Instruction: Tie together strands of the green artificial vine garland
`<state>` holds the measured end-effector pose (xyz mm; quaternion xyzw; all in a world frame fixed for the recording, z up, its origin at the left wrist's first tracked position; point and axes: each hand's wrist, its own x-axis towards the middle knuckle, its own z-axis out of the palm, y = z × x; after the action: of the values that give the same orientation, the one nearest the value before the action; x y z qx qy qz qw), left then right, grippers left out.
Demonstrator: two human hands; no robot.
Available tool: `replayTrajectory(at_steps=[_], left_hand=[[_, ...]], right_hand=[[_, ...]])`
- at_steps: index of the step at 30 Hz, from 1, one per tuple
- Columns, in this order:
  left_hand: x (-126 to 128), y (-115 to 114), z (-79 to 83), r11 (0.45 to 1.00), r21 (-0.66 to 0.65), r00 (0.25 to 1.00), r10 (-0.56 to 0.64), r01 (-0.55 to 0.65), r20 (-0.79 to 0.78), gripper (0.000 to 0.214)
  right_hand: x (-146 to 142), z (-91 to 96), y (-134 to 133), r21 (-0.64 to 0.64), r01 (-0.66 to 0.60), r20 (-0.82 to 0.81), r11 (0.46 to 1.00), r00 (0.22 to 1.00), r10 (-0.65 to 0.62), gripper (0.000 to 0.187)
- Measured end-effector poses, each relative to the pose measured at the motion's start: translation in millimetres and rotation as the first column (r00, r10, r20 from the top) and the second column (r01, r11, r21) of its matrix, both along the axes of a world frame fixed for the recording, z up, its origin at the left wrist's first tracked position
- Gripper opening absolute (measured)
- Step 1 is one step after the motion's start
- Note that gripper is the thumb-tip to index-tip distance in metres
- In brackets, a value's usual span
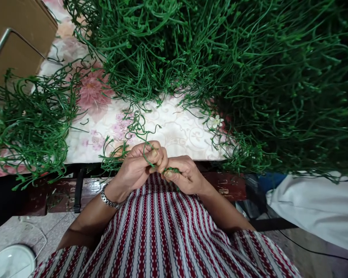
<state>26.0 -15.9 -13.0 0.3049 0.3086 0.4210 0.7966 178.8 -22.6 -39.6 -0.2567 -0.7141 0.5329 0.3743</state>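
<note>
Tangled heap of thin green plastic-looking stems [37, 123] at left, then left hand [146, 159] and right hand [184, 175], both pinching slim curly green strands [173, 170] by near edge of white floral-clothed counter [175, 135], where slack grip might drop them or curliness tangle them.

Just below the frame's centre, the left hand [142, 160] and right hand [184, 174] pinch green stems [145, 151]. A tangled heap [249, 69] fills the upper right.

the striped top [156, 235] is red and white, the wristband [105, 199] silver
</note>
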Motion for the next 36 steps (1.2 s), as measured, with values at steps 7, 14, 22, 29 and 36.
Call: replayTrajectory(at_steps=[7, 14, 22, 29, 36], left_hand=[[2, -3, -1.1, 1.0, 0.016, 1.0, 0.007, -0.007, -0.018, 0.029], [-9, 8, 0.1, 0.997, 0.035, 0.997, 0.073, -0.074, 0.024, 0.029], [-14, -1, -0.2, 0.906, 0.273, 0.775, -0.089, 0.324, -0.626, 0.014], [-5, -6, 1.2, 0.728, 0.354, 0.541, -0.027, 0.587, -0.841, 0.021], [-7, -7, 3.1, 0.741, 0.398, 0.591, 0.001, 0.541, -0.806, 0.01]], right_hand=[[3, -3.5, 5, 0.025, -0.085, -0.016, 0.996, 0.996, 0.086, 0.023], [12, -2.3, 6, -0.043, -0.259, -0.145, 0.965, 0.957, 0.251, 0.019], [53, 30.6, 13, -0.038, 0.225, 0.018, 0.974, 0.974, -0.225, 0.02], [47, 46.4, 17, 0.266, 0.34, 0.25, 0.902, 0.879, -0.405, 0.015], [22, 31.3, 17, 0.333, 0.176, 0.213, 0.926, 0.943, -0.255, 0.007]])
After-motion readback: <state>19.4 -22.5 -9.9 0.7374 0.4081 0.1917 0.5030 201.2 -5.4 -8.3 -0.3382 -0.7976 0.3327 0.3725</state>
